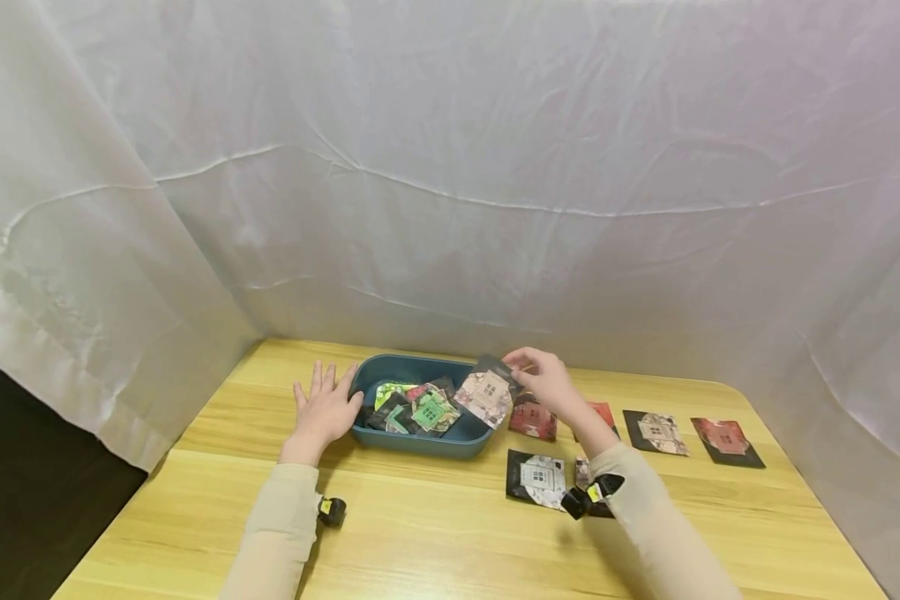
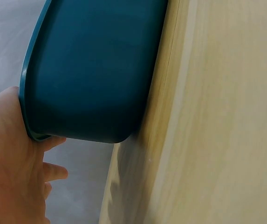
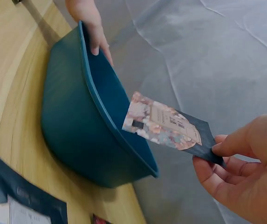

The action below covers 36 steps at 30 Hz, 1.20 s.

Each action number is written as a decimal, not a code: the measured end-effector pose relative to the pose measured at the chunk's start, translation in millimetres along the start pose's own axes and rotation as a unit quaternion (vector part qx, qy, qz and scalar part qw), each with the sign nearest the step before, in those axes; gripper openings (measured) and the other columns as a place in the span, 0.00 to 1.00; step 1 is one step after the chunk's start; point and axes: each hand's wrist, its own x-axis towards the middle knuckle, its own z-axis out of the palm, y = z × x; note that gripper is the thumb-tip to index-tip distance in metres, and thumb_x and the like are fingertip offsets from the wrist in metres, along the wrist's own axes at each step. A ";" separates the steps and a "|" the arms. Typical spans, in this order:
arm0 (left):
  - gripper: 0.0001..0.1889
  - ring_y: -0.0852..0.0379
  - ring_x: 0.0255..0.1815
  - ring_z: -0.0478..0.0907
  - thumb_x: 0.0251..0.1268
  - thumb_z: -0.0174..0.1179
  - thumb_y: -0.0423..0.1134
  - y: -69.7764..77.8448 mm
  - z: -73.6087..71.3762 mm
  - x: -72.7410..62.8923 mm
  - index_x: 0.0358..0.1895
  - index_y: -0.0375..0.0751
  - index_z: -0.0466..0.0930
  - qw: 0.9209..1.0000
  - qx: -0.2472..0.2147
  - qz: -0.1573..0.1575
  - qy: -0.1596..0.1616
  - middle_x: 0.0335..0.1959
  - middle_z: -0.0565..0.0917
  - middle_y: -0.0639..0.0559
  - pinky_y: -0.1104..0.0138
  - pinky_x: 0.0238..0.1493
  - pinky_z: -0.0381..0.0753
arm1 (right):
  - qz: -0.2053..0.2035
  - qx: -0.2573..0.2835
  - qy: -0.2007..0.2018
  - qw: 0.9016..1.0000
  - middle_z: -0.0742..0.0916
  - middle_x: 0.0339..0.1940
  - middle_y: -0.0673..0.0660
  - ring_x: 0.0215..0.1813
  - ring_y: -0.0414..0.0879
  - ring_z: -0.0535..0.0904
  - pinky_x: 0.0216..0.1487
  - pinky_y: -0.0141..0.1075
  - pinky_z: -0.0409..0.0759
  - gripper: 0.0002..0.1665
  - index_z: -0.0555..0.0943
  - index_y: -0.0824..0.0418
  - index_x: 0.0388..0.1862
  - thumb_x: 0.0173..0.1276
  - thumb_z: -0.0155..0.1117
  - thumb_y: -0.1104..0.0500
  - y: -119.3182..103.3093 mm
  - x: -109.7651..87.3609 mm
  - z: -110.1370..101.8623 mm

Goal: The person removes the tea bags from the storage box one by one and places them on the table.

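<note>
floral sachet (image 3: 170,129), label print (image 3: 176,121) unreadable

Curtain-walled booth (image 1: 450,125), wooden table (image 1: 435,525)

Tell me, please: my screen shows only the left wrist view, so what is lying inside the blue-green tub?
Observer: Several patterned packets lie inside the tub, some overlapping.
Operator: Thank you. And what does the right hand hold?
Observer: It pinches a flowered packet by one end.
Operator: I understand. Do others lie on the table?
Observer: Yes, to the right of the tub in the head view; a red-and-black packet lies farthest right.
</note>
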 end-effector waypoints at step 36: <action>0.32 0.38 0.80 0.25 0.76 0.39 0.53 1.2 -1.7 -1.4 0.79 0.53 0.47 1.000 0.012 -0.002 -0.006 0.80 0.42 0.35 0.32 0.71 0.24 | 0.106 0.044 0.060 0.992 0.77 0.41 0.52 0.37 0.32 0.75 0.37 0.33 0.82 0.26 0.67 0.68 0.68 0.73 0.54 0.65 78.0 -110.5 -93.4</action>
